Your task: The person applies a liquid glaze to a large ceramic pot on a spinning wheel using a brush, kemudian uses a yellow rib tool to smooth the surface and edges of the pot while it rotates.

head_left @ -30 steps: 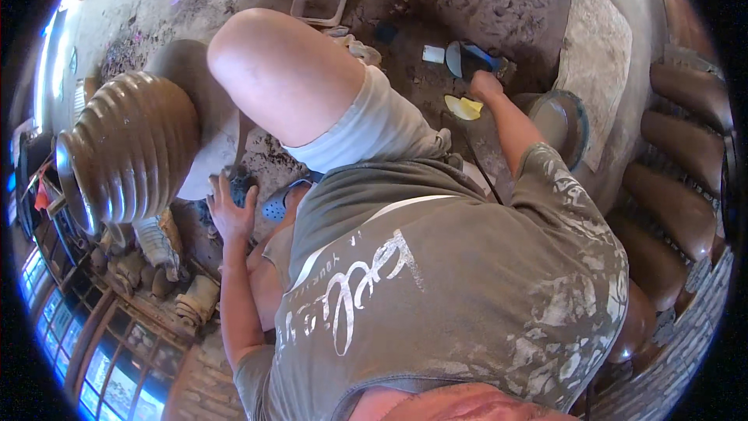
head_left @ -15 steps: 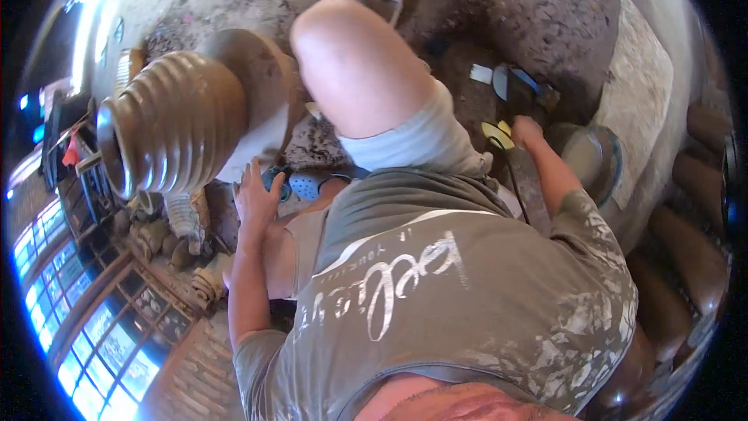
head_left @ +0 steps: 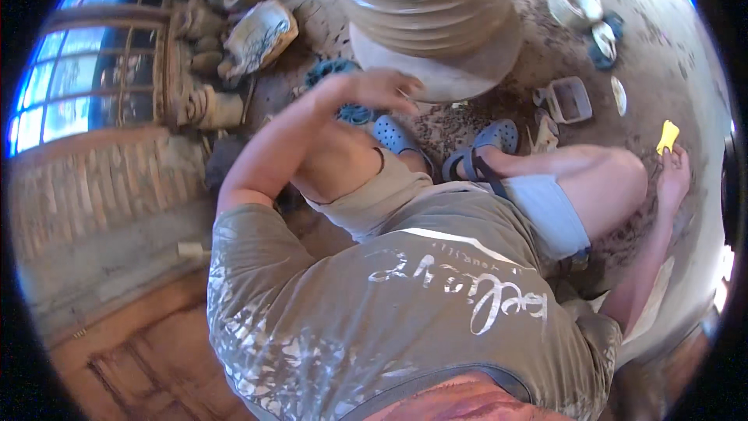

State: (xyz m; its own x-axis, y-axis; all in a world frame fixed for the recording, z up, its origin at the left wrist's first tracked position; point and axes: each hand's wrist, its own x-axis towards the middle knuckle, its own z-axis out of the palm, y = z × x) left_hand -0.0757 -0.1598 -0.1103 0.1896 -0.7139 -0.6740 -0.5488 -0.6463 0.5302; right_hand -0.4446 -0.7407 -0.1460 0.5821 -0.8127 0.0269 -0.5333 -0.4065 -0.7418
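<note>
One yellow piece [head_left: 668,137], bright, flat-looking, narrow-waisted, sits at far right, pinched in right hand [head_left: 675,178], fingertips closed on it. Left hand [head_left: 380,90] blurred, fingers loosely bent, part open; can't tell if it holds anything. Bent right leg [head_left: 592,171] stands between right hand and clogs [head_left: 496,139], blue. Past them, pale round disc [head_left: 467,82], near left fingertips; contact unclear. Pot [head_left: 428,0] on it: brown, shiny, ribbed, top cut off. Tub [head_left: 571,100] right of disc, bucket [head_left: 575,2] farther.
</note>
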